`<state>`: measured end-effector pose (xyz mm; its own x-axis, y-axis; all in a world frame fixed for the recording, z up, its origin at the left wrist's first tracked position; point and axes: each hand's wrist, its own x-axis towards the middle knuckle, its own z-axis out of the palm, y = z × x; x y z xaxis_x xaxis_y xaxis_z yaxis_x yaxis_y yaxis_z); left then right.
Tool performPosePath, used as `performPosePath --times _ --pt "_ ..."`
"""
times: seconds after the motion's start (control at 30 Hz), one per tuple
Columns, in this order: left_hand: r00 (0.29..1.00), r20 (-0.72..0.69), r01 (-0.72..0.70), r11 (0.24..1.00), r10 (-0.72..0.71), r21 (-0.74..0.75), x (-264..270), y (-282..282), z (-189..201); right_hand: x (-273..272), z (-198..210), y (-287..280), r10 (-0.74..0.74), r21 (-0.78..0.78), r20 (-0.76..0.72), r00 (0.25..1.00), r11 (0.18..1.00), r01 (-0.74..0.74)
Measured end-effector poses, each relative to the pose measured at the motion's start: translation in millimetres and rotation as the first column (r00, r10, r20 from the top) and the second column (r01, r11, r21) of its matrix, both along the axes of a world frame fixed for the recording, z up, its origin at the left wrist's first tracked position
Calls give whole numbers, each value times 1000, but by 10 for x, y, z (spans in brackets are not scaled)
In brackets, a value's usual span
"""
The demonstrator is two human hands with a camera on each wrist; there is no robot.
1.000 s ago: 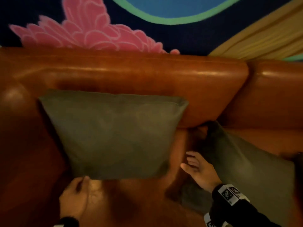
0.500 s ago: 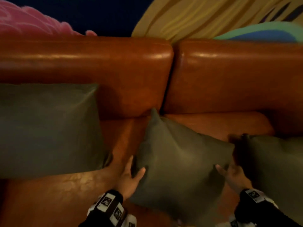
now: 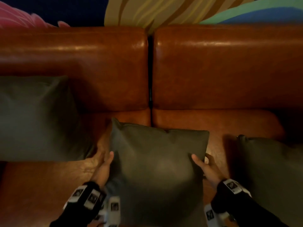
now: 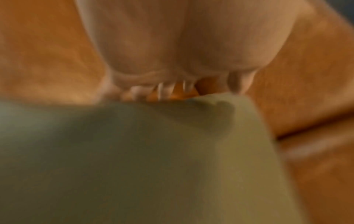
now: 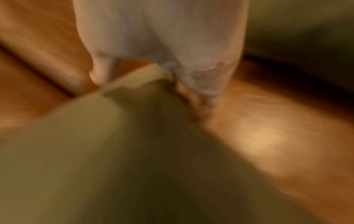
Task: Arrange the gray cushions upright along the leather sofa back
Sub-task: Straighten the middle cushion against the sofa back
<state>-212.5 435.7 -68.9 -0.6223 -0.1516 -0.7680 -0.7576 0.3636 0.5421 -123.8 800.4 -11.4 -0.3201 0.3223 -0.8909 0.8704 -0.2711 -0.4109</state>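
A gray cushion [image 3: 157,161] is held over the brown leather seat, in front of the gap between two back sections. My left hand [image 3: 105,164] grips its left edge, thumb on the front face, fingers behind. My right hand [image 3: 203,164] grips its right edge the same way. Both wrist views, blurred, show the gray cushion [image 4: 153,151] [image 5: 134,151] pinched between thumb and fingers. Another gray cushion [image 3: 32,118] stands upright against the sofa back [image 3: 82,66] at left. A third gray cushion [image 3: 272,174] lies on the seat at right.
The right back section [image 3: 229,68] has bare leather in front of it, with open seat [image 3: 213,122] below. A dark gap [image 3: 150,71] splits the two back sections. A colourful painted wall [image 3: 164,10] rises behind the sofa.
My view swung right from the upright left cushion. Both hands moved to the middle cushion, took its two side edges and turned it square to the sofa back.
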Motion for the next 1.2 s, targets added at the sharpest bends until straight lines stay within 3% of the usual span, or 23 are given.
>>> performPosePath --times 0.1,0.2,0.37,0.47,0.6,0.77,0.83,1.0,1.2 --pt "998 -7 59 998 -59 5 -234 381 405 -194 -63 -4 112 93 -79 991 990 -105" --pt "989 -113 87 992 -97 -93 -274 539 772 -400 315 -64 287 262 -164 944 935 -238" --pt "910 -403 -54 993 91 104 -254 472 1156 -535 678 -124 242 450 -418 876 892 -31" --pt "884 -466 15 999 10 50 -441 445 1104 -659 567 -174 263 473 -470 842 881 -11" --pt "926 -286 197 962 -247 -191 -767 373 905 -812 366 -250 304 377 -408 861 915 -144" --pt "950 -227 124 928 -213 -350 -638 407 937 -592 319 -61 311 350 -263 913 913 -210" --pt "935 -153 247 898 -320 -365 -429 483 914 -339 319 95 342 319 -146 928 904 -283" --pt "828 1 554 817 -561 -160 200 968 567 559 347 832 401 300 58 914 866 -400" --pt "654 89 743 660 -751 111 768 2310 384 1519 683 2167 242 470 206 948 825 -313"
